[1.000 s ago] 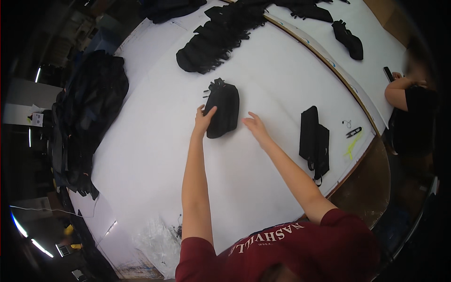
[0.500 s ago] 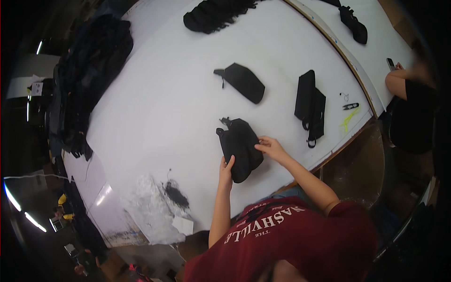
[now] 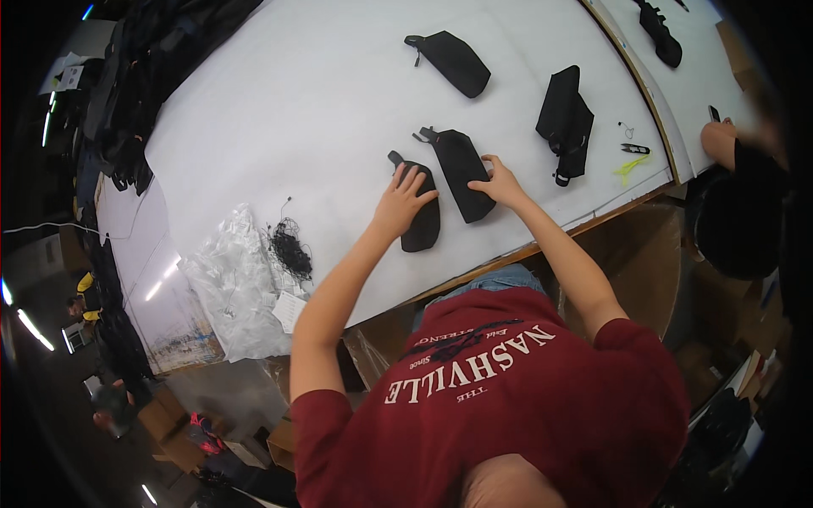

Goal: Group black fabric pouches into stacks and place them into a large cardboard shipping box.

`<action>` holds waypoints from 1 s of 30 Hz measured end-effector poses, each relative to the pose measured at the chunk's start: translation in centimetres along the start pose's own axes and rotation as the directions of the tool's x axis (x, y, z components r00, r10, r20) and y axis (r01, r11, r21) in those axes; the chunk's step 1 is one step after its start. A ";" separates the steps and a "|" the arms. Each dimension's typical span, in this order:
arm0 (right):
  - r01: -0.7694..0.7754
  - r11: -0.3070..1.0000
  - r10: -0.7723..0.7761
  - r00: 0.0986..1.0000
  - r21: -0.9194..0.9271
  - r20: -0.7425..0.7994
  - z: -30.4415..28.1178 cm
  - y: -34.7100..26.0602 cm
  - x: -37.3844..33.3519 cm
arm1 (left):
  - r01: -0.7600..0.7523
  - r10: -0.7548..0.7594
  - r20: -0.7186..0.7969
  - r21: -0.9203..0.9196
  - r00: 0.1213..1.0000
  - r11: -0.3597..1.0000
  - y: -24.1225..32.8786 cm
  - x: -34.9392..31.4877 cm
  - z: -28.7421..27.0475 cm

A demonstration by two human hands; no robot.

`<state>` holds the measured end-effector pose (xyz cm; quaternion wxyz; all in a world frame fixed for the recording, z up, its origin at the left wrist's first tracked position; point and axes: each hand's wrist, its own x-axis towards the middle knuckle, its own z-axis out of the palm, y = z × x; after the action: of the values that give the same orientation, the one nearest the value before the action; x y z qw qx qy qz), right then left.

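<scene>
Two black zippered pouches lie side by side on the white table, a narrow gap between them. My left hand [image 3: 401, 203] rests spread on the left black pouch [image 3: 418, 230], fingers apart and pressing on its top. At the right black pouch [image 3: 463, 173], my right hand [image 3: 503, 184] grips the near right edge, thumb on top and fingers along the side. Small tabs stick out at the far ends of both pouches. Farther off lies another black pouch [image 3: 457, 63], touched by neither hand.
Overlapping black pouches [image 3: 566, 123] lie to the right, near thread snips [image 3: 635, 149] and yellow threads [image 3: 628, 169]. Clear plastic bags [image 3: 233, 288] and a black thread tangle [image 3: 290, 248] are at left. Dark fabric items [image 3: 144, 85] heap beyond. Another person's arm [image 3: 720, 142] shows at right.
The two pouches, held together in both hands before, now lie apart on the table. My left hand has opened flat over one. The whole view has shifted.
</scene>
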<state>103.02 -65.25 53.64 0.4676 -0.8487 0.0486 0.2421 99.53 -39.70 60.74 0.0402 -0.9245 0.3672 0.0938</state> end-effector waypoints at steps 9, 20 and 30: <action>0.139 0.798 -0.184 0.983 0.586 0.017 -7.0 -4.2 -3.8 | 0.344 -0.315 0.148 -0.257 0.937 0.903 -3.2 -2.9 -2.5; 0.136 0.837 -0.271 0.945 0.530 0.186 -5.8 -11.4 -6.9 | 0.052 -0.925 0.168 -0.986 0.342 -0.160 5.5 -11.4 -3.7; -0.788 0.401 -0.051 0.489 0.466 0.871 8.1 -8.3 -6.9 | 0.381 -0.918 0.033 -0.915 0.395 0.131 10.2 -11.2 -3.8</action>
<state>96.54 -54.96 59.61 0.7028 -0.2635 0.1669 0.6394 85.08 -40.12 66.68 -0.4636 -0.8594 -0.2095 -0.0508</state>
